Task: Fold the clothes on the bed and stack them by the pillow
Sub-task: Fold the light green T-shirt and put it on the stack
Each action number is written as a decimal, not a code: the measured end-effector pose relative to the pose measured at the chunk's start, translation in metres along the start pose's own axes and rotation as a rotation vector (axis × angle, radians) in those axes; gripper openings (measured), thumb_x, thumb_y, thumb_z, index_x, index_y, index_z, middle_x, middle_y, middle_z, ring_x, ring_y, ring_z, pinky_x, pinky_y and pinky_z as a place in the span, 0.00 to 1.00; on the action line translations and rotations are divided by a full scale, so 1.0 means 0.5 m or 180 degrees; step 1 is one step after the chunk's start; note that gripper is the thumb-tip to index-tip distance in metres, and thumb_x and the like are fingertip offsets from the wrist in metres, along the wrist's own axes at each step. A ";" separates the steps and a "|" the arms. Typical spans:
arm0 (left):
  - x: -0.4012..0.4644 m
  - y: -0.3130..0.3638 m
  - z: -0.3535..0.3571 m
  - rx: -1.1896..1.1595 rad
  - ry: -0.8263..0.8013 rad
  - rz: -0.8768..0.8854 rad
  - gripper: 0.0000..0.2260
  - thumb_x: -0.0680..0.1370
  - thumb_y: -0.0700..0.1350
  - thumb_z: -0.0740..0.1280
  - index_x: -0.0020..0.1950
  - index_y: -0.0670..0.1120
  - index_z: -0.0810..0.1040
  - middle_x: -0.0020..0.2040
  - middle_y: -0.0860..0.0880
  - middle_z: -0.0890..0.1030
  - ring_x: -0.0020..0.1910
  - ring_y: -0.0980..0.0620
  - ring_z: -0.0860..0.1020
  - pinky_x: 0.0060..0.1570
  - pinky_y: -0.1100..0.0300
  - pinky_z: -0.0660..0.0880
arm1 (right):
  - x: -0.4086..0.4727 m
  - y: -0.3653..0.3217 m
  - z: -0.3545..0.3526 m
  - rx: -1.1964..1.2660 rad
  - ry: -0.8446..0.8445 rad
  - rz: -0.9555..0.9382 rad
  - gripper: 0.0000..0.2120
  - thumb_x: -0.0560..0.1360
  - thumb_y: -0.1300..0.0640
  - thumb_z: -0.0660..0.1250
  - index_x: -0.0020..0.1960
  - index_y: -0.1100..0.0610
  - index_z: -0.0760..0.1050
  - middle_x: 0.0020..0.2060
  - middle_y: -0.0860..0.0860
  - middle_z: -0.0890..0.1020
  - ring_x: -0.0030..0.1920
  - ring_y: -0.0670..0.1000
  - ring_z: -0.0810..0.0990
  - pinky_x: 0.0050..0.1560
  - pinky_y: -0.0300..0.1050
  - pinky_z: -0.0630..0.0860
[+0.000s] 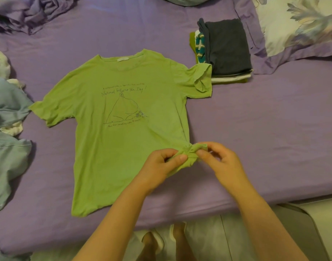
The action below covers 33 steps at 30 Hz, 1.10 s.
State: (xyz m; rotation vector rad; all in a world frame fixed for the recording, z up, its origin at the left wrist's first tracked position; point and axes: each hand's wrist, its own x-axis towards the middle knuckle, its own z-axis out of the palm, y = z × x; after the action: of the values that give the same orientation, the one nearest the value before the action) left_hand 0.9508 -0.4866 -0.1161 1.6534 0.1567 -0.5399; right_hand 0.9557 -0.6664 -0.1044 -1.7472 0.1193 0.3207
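Green T-shirt (123, 110) — laid face up across the middle of the frame on the purple bed sheet (255, 138), collar toward the top, printed drawing and lettering showing. The body is spread mostly flat; the sleeve at centre right is partly turned over on itself and lies just beside the folded stack. The hem corner at lower centre right is bunched into a twisted wad, apparently a knot or tangle that must be undone before the shirt can be folded.

Left hand (161, 164) — lower centre; the wad is pinched between its thumb and curled fingers, seemingly to anchor the cloth.

Right hand (219, 159) — just right of the left; the other side of the same wad is pinched in its fingertips, placed as if to pull the twist apart.

Folded stack (227, 48) — upper right, a dark grey garment on top, with teal-striped, white and olive layers showing beneath. It is set touching the border of the floral pillow (302, 27) in the upper right corner, as the task asks; some of the work is judged done.

Unfolded clothes (7, 113) — left edge, pale blue and white pieces heaped loosely, presumably awaiting folding.

Rumpled purple bedding (29, 14) — upper left corner, pushed aside.
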 end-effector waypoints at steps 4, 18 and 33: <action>0.023 -0.010 -0.033 0.0199 0.0306 0.0106 0.12 0.80 0.45 0.64 0.36 0.48 0.73 0.29 0.56 0.66 0.28 0.61 0.63 0.29 0.67 0.60 | 0.055 -0.006 0.016 0.0126 0.0109 -0.0148 0.14 0.78 0.65 0.62 0.47 0.47 0.76 0.41 0.40 0.81 0.41 0.34 0.78 0.47 0.33 0.75; 0.021 -0.199 -0.157 0.1935 0.1282 -0.0391 0.11 0.78 0.48 0.68 0.59 0.46 0.79 0.54 0.47 0.78 0.56 0.49 0.75 0.55 0.58 0.69 | 0.179 0.130 0.050 -0.2895 -0.0497 -0.0228 0.15 0.78 0.59 0.63 0.64 0.58 0.74 0.54 0.59 0.80 0.54 0.61 0.77 0.52 0.52 0.72; -0.083 -0.377 -0.122 0.3263 0.0969 -0.0469 0.12 0.74 0.50 0.69 0.56 0.49 0.78 0.54 0.49 0.77 0.54 0.44 0.74 0.48 0.53 0.69 | 0.205 0.181 0.227 -0.3777 -0.2630 -0.1496 0.16 0.75 0.43 0.65 0.58 0.50 0.76 0.50 0.51 0.79 0.56 0.53 0.70 0.56 0.43 0.60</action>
State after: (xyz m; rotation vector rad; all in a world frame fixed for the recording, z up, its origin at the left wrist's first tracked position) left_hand 0.8537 -0.3881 -0.2639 2.7424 0.2482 -0.5022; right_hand 1.0139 -0.5642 -0.2379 -2.5191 -1.2914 0.8329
